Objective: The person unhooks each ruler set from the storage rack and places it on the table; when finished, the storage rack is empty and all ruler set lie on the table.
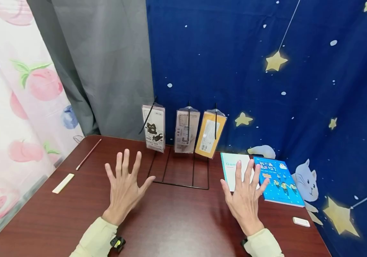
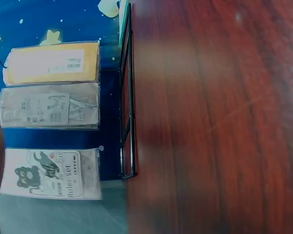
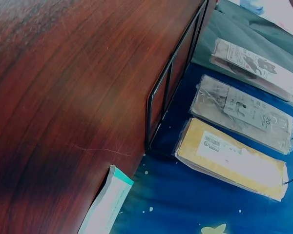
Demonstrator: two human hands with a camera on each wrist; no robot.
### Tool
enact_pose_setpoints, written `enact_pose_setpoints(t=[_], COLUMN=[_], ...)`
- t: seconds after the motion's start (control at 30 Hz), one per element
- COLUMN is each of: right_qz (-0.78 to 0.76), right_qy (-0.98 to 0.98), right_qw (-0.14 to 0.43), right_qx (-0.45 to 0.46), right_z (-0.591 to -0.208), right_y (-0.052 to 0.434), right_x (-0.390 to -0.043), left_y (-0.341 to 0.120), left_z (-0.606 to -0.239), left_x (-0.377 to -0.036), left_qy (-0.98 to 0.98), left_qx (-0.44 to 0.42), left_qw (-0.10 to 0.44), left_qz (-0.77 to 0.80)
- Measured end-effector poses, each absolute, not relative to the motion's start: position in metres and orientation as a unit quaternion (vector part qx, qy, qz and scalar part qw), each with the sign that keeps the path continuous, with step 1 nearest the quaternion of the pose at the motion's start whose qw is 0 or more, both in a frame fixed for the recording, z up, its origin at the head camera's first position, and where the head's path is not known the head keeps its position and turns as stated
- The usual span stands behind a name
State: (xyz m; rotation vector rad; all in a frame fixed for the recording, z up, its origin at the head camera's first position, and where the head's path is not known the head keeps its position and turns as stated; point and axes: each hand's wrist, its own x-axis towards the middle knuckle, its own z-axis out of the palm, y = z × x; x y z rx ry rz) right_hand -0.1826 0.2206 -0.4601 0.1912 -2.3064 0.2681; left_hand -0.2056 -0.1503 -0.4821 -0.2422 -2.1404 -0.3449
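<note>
Three packets (image 1: 181,130) hang from a wire rack (image 1: 177,184), ahead and between our left hand (image 1: 127,189) and right hand (image 1: 242,201).
We hold both hands empty, fingers apart. The packets' long sides run roughly upright; the cat-print packet (image 1: 154,130) is nearer our left, the yellow packet (image 1: 209,134) our right. Below is the desk (image 1: 183,225); behind, grey curtain (image 1: 112,64) and blue curtain (image 1: 219,53).

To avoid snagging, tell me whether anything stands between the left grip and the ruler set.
Only the black hook juts out in front of the ruler set; nothing else visible blocks the left grip.
</note>
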Motion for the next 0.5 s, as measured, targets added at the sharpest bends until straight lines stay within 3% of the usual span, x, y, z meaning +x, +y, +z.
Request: enact_pose_setpoints(t=[0.2, 0.27, 0.5], right_qz=[0.133, 0.146, 0.176], right_qy=[-0.920, -0.924, -0.927], right_qw=[0.360, 0.347, 0.322], right_qx=[0.073, 0.072, 0.075], right_z=[-0.461, -0.462, -0.465], right_y=[0.220, 0.219, 0.217], right_x=[-0.183, -0.182, -0.180], left_y=[-0.164, -0.169, -0.180], left_z=[-0.494, -0.502, -0.511], left_x=[-0.229, -0.242, -0.268], left_qy=[-0.957, -0.966, -0.961], left_qx=[-0.070, -0.073, -0.118], left_qw=[0.187, 0.122, 0.009], left_qz=[-0.208, -0.218, -0.249])
